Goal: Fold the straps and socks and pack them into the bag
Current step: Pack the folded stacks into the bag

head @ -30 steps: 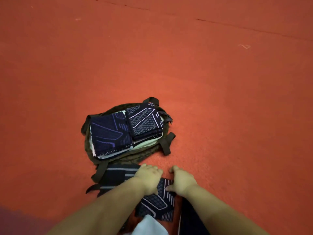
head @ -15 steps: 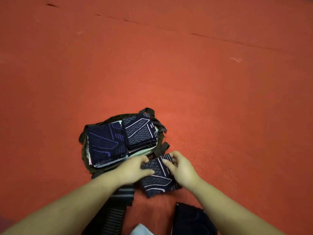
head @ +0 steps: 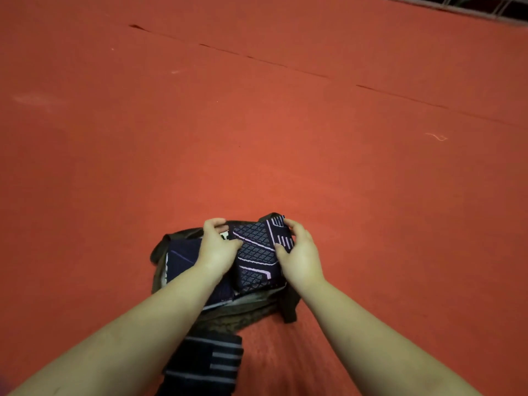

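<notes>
- Several folded pieces already sit in the open bag, which lies on the red floor: at its left side a dark navy folded piece lies flat, partly under the left forearm.
- Beside that, toward the bag's right side, the patterned folded piece with pale lines and a grid print is at the top of the pile, held over the bag's mouth by both hands. Whether it already rests on what lies beneath I cannot tell.
- Judging by this, the packing is well along, but one dark striped piece lies on the floor just in front of the bag, between the forearms, not yet packed. Whether it is a strap or a sock is not clear.
- Left hand: it grips the left edge of the patterned piece, fingers curled over the far side.
- Right hand: it holds the right edge, thumb on top of the cloth and fingers wrapped round the far corner.
- Both forearms reach forward and converge on the bag.
</notes>
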